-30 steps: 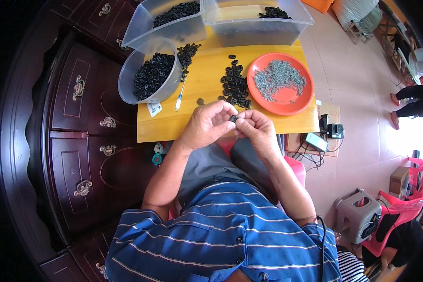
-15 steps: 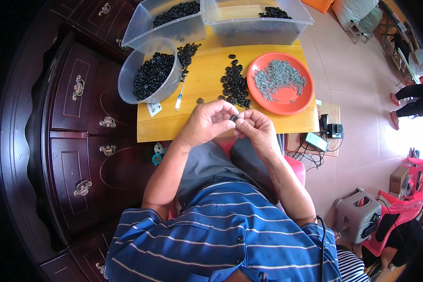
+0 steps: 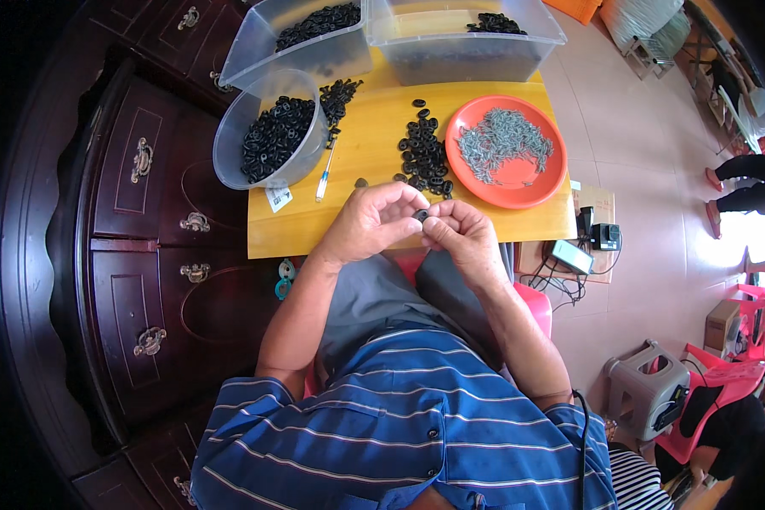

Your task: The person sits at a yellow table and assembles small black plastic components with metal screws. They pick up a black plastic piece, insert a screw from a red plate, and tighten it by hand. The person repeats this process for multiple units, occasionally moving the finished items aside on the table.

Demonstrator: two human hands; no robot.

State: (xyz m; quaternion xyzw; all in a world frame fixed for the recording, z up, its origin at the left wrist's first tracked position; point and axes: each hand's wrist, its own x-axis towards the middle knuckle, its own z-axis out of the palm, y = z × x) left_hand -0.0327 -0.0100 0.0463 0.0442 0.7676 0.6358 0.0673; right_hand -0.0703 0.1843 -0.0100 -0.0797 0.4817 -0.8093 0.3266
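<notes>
Over the near edge of the yellow table (image 3: 314, 228), my left hand (image 3: 371, 223) and my right hand (image 3: 462, 234) meet. Between their fingertips they pinch a small black oval piece with a hole (image 3: 421, 216); my fingers cover part of it. Just beyond lies a loose heap of like black oval pieces (image 3: 422, 153). To the right of it, an orange-red plate (image 3: 518, 197) carries a pile of small silvery metal pins or screws (image 3: 503, 140). A clear round tub (image 3: 229, 144) full of black parts (image 3: 279, 136) stands on the left.
Two clear plastic bins (image 3: 340, 61) (image 3: 476, 66) with black parts line the table's far side. Small black parts (image 3: 338, 100) are scattered beside the tub, near a white-and-blue pen-like tool (image 3: 324, 180). Dark wooden drawers (image 3: 144, 297) rise at left; a grey stool (image 3: 646, 387) stands at right.
Both hands stay almost in place, still pinching the black oval piece. It has shifted very slightly in the fingertips.
</notes>
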